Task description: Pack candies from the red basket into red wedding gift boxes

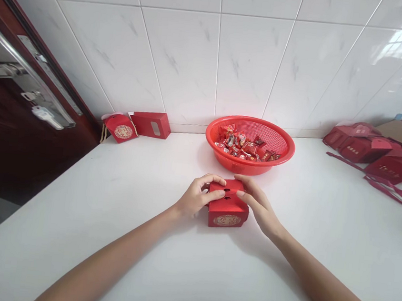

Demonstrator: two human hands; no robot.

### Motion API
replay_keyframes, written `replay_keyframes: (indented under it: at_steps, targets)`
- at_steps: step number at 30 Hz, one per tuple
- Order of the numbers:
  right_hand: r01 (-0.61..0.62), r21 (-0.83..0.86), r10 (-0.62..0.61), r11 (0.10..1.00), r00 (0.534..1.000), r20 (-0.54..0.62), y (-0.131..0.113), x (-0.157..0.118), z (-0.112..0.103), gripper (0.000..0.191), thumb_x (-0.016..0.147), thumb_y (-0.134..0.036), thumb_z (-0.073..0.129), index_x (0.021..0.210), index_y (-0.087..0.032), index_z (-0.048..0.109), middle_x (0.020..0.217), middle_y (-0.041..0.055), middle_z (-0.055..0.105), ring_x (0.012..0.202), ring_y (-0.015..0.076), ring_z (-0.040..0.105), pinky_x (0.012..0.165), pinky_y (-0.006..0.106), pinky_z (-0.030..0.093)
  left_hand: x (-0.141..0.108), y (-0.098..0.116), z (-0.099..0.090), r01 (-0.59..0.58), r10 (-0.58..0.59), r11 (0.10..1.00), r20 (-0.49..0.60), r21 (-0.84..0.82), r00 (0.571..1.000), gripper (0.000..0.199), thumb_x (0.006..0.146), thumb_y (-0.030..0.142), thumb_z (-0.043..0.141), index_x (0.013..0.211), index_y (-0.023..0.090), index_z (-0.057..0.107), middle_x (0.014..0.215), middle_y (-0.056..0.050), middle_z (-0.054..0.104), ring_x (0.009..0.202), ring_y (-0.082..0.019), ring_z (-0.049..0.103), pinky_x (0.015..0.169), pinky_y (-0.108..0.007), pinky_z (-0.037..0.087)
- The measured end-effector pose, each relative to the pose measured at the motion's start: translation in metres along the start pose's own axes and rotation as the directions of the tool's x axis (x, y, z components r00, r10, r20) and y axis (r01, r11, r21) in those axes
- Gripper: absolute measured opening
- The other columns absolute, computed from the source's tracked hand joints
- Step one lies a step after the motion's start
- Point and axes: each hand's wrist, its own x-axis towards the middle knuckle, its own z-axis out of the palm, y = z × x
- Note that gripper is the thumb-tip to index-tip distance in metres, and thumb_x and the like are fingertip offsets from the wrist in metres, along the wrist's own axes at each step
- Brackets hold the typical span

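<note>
A small red gift box (227, 214) with a round gold emblem on its front stands on the white table in the middle of the view. Two dark holes show in its top panels. My left hand (198, 194) grips the box from the left, its thumb and fingers on the top. From the right, my right hand (258, 205) holds the same box, thumb on the top edge and fingers behind. Just beyond it sits a red plastic basket (285, 154) with wrapped candies (239, 145) inside.
At the back left are a red box with cord handles (122, 129) and a red carton (152, 125). Several dark red boxes (361, 143) and ribbons (394, 192) lie at the right. A tiled wall (181, 62) bounds the table (131, 267); a door (4, 139) stands left.
</note>
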Motion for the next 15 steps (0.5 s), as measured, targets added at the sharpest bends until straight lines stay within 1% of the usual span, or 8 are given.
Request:
replay_keyframes:
  at_steps: [2,4,7,10,12,15]
  targets:
    - [-0.019,-0.037,0.017,0.999,0.999,-0.047,0.001,0.003,-0.004,0.038,0.091,-0.045,0.056,0.125,-0.027,0.059,0.133,0.0063,0.064,0.125,0.0275,0.060,0.101,0.044,0.053,0.001,0.000,0.000,-0.018,0.019,1.000,-0.008,0.016,1.000,0.032,0.072,0.042,0.079,0.092,0.020,0.067,0.101,-0.004,0.067,0.089,-0.020,0.063,0.078,-0.030,0.050]
    - [-0.020,-0.102,0.012,0.995,0.997,-0.081,0.003,0.005,-0.008,0.038,0.089,-0.045,0.058,0.123,-0.027,0.060,0.135,0.0075,0.064,0.124,0.0284,0.060,0.099,0.045,0.054,0.002,-0.001,-0.001,-0.031,0.031,0.999,-0.009,0.028,0.999,0.031,0.072,0.042,0.079,0.092,0.020,0.068,0.103,-0.004,0.067,0.090,-0.020,0.063,0.078,-0.029,0.050]
    - [-0.008,-0.207,-0.013,0.978,0.995,-0.103,0.006,0.008,-0.012,0.037,0.087,-0.046,0.063,0.117,-0.024,0.062,0.127,0.0102,0.067,0.107,0.0279,0.068,0.091,0.046,0.057,0.003,-0.002,-0.002,-0.038,0.039,0.998,-0.008,0.047,0.999,0.030,0.072,0.041,0.078,0.092,0.020,0.069,0.103,-0.004,0.067,0.089,-0.020,0.063,0.076,-0.029,0.050]
    - [0.015,-0.250,-0.036,0.968,0.996,-0.081,0.007,0.008,-0.012,0.037,0.088,-0.050,0.063,0.112,-0.021,0.063,0.116,0.0103,0.070,0.092,0.0252,0.070,0.084,0.044,0.057,0.003,-0.003,-0.003,-0.044,0.045,0.997,-0.014,0.061,0.999,0.031,0.073,0.041,0.078,0.093,0.020,0.069,0.103,-0.005,0.066,0.089,-0.020,0.063,0.075,-0.028,0.050]
    - [0.045,-0.245,-0.059,0.969,0.997,-0.051,0.006,0.008,-0.011,0.038,0.090,-0.052,0.061,0.111,-0.020,0.063,0.112,0.0098,0.071,0.090,0.0242,0.069,0.083,0.043,0.057,0.003,-0.003,-0.003,-0.040,0.041,0.997,-0.011,0.063,0.999,0.031,0.073,0.041,0.078,0.093,0.020,0.069,0.102,-0.005,0.066,0.088,-0.020,0.062,0.075,-0.028,0.049]
    - [0.076,-0.243,-0.084,0.967,0.996,-0.020,0.004,0.007,-0.009,0.039,0.091,-0.053,0.060,0.111,-0.020,0.063,0.112,0.0095,0.071,0.091,0.0240,0.069,0.083,0.042,0.056,0.002,-0.003,-0.003,-0.042,0.042,0.997,-0.011,0.062,0.999,0.031,0.073,0.041,0.079,0.093,0.020,0.069,0.101,-0.004,0.065,0.087,-0.019,0.062,0.075,-0.028,0.049]
